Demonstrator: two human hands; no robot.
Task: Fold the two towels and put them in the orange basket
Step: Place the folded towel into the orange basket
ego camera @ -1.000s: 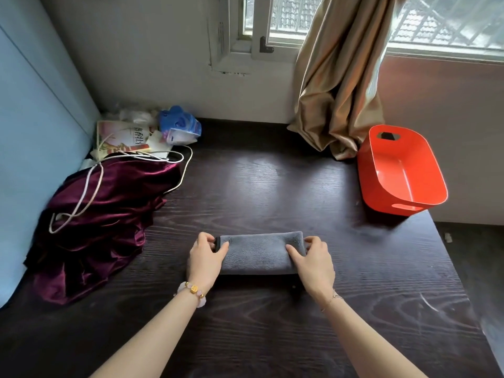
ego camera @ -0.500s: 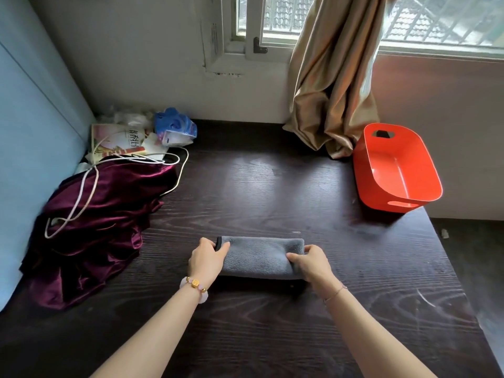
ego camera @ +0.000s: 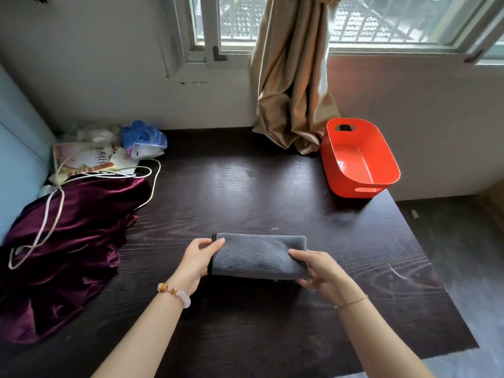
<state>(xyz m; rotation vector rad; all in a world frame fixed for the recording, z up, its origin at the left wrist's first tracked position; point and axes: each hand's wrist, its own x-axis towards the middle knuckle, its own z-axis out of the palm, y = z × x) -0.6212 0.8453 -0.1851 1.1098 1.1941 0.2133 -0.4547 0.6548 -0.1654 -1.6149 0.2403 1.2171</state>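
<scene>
Evidently soft, light and limp: folded towel (ego camera: 259,255) lies front-centre on table (ego camera: 245,186), left hand (ego camera: 199,261) and right hand (ego camera: 319,271) each pinching a short end, likely best lifted by both ends lest it sag open, basket (ego camera: 360,159) well apart, far right.

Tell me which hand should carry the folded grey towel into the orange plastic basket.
Right, probably. The right hand grips the folded grey towel at its right end, nearer the orange plastic basket at the far right of the dark wooden table. The left hand holds the opposite end, farther away.
</scene>
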